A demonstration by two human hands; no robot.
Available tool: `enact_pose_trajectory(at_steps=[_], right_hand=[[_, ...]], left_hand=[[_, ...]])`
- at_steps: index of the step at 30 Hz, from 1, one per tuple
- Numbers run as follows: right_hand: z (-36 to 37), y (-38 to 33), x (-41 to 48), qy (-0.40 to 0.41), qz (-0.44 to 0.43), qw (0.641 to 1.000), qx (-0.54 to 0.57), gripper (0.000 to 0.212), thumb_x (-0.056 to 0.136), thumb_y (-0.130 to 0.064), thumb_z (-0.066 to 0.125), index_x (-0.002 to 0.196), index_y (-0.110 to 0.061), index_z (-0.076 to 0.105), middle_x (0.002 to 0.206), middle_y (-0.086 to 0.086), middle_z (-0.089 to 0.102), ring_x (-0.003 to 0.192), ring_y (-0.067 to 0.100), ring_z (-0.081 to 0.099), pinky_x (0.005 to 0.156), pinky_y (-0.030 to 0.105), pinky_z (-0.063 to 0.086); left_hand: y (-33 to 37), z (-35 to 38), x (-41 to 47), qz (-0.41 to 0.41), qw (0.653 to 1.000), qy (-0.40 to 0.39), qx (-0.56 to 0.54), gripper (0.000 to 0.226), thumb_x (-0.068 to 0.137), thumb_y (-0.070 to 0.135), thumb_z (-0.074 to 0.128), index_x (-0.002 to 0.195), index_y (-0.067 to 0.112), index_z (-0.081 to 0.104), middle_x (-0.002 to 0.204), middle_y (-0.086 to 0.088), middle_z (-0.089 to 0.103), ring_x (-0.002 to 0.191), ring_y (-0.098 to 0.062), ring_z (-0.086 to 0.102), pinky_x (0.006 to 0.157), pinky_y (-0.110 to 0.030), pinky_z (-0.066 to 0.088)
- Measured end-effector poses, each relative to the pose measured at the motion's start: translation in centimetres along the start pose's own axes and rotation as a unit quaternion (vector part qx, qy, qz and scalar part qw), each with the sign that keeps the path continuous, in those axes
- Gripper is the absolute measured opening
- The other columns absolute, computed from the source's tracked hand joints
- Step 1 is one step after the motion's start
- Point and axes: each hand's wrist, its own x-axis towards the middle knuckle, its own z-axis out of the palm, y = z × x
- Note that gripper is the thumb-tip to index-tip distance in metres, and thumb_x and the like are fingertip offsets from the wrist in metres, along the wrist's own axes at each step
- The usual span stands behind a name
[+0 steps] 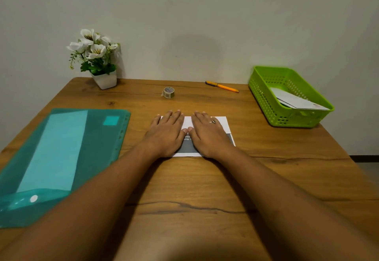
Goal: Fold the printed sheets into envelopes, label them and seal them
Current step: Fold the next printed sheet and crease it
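Observation:
A printed sheet lies folded in the middle of the wooden table, its white upper flap turned down over a grey printed area. My left hand presses flat on the sheet's left part, fingers straight. Beside it, my right hand, with a ring on one finger, presses flat on the right part; the two thumbs meet at the centre. A small tape roll stands behind the sheet. An orange pen lies at the back right.
A teal plastic folder with sheets inside covers the table's left side. A green basket at the right holds a folded white envelope. A white pot of flowers stands at the back left by the wall.

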Motion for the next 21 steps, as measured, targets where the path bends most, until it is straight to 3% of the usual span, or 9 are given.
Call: enact_pose_trajectory(at_steps=[4,9,12,15,21], right_hand=[[-0.9,3.6,-1.1,-0.040,0.039,0.998,-0.040,0.072,0.109,-0.056,0.016,0.166,-0.013,0.005,0.175,0.004,0.002,0.161,0.023,-0.001,0.129,0.047,0.000],[-2.4,6.1,-1.9,-0.087,0.060,0.993,-0.051,0.076,0.107,-0.060,0.015,0.166,-0.014,0.002,0.175,0.004,-0.002,0.161,0.023,-0.003,0.129,0.051,0.002],[-4.1,5.8,-0.8,-0.096,0.049,0.992,-0.067,0.077,0.105,-0.063,0.033,0.163,-0.014,0.022,0.172,0.008,0.018,0.157,0.031,0.018,0.126,0.051,0.019],[-6.3,6.0,0.3,-0.109,0.022,0.992,-0.052,0.073,0.092,-0.067,0.059,0.148,-0.021,0.046,0.152,0.007,0.048,0.137,0.031,0.044,0.111,0.048,0.042],[-7.4,5.1,1.6,-0.156,-0.003,0.988,-0.019,0.087,0.079,-0.063,0.080,0.150,-0.029,0.045,0.146,0.001,0.051,0.133,0.025,0.047,0.106,0.049,0.047]], left_hand=[[-1.0,-0.5,0.0,-0.024,0.999,-0.026,0.015,0.072,0.107,0.055,0.013,0.164,0.013,0.001,0.173,-0.005,-0.003,0.159,-0.021,-0.004,0.128,-0.048,0.003],[-2.3,-1.6,0.0,-0.046,0.996,-0.069,0.022,0.080,0.104,0.063,0.017,0.164,0.013,0.000,0.172,-0.008,-0.004,0.159,-0.026,-0.003,0.128,-0.049,0.004],[-2.7,-2.9,0.6,-0.026,0.998,-0.053,0.008,0.080,0.100,0.067,0.037,0.161,0.019,0.022,0.168,-0.009,0.019,0.153,-0.029,0.019,0.124,-0.052,0.021],[-3.1,-4.1,1.4,0.004,0.998,-0.052,-0.022,0.075,0.092,0.068,0.056,0.154,0.031,0.036,0.155,-0.005,0.036,0.142,-0.025,0.033,0.116,-0.051,0.035],[-2.8,-5.4,2.8,0.005,0.994,-0.106,-0.041,0.073,0.083,0.064,0.073,0.144,0.035,0.046,0.141,-0.002,0.045,0.134,-0.023,0.038,0.110,-0.048,0.042]])
